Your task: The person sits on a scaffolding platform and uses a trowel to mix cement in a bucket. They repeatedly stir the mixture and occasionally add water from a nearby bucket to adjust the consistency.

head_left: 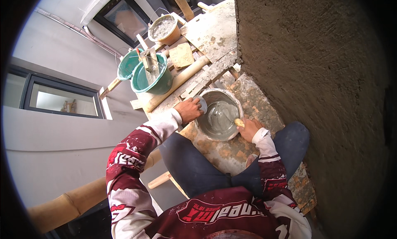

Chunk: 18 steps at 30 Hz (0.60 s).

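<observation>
Between my knees stands a round bucket point(205, 134) with wet grey cement point(218, 122) in it. My right hand point(251, 130) is closed around the yellowish wooden handle point(239, 122) of a tool that reaches into the bucket; its working end is hard to make out in the wet mix. At the bucket's left rim, my left hand point(189, 110) grips a pale grey rounded thing point(202, 104), partly covered by the fingers and too unclear to name.
Green buckets point(155, 85) stand beyond on bamboo and planks, one with a trowel point(151, 64) across it. An orange bucket of mortar point(163, 29) is farther back. A rough plastered wall point(314, 65) rises close on my right. Bamboo poles point(70, 204) and a window point(62, 99) lie left.
</observation>
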Motion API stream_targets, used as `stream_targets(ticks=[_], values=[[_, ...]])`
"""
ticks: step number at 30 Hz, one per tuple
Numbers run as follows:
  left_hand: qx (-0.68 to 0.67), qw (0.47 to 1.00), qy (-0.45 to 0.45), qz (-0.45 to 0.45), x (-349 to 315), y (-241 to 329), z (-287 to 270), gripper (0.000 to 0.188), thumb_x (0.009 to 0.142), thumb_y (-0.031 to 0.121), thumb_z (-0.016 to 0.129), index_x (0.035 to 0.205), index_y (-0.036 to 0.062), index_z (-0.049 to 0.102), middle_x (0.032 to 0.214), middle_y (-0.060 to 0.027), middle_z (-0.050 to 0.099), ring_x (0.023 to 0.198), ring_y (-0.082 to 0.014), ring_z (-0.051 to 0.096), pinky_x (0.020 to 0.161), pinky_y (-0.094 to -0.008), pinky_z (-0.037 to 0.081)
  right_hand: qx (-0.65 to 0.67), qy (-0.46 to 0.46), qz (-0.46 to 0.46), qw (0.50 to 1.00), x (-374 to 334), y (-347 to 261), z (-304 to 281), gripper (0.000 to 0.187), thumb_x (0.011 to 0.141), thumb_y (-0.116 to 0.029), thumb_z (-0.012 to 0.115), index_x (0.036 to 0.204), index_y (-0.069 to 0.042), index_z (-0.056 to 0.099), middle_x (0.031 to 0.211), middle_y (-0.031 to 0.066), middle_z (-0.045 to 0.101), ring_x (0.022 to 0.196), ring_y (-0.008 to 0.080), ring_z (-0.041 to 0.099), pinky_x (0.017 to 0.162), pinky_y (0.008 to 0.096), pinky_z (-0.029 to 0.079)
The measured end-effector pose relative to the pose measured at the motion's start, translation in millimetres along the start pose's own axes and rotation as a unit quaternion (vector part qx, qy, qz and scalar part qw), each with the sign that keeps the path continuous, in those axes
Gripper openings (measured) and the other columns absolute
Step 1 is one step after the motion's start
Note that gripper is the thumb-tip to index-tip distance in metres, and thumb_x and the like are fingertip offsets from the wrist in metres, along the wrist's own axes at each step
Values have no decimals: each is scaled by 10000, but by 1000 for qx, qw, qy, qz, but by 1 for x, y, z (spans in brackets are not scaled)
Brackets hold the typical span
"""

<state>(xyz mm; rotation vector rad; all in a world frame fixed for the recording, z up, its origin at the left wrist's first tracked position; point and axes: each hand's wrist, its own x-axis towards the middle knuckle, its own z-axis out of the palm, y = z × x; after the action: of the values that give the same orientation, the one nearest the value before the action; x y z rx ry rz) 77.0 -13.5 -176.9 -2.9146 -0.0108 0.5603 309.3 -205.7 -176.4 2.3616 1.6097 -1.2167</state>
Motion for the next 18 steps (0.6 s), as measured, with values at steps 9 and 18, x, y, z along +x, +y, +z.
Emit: stream_targets(ticks=[9,18], values=[[14,1000,-22,9,16,8,-6,208,800,202,574,986,163,657,934,-6,622,1009,-195,506,778,-311,449,15,11,-5,1000,2,4,3,422,879,-362,543,1179,-66,574,1038,219,644,1031,405,592,921,532,413],[14,1000,3,24,22,13,1,146,803,210,565,889,162,673,909,1,624,987,-197,508,766,-316,443,30,10,-15,999,8,10,9,404,874,-353,545,1148,-60,587,1000,240,645,1009,425,595,907,545,416]])
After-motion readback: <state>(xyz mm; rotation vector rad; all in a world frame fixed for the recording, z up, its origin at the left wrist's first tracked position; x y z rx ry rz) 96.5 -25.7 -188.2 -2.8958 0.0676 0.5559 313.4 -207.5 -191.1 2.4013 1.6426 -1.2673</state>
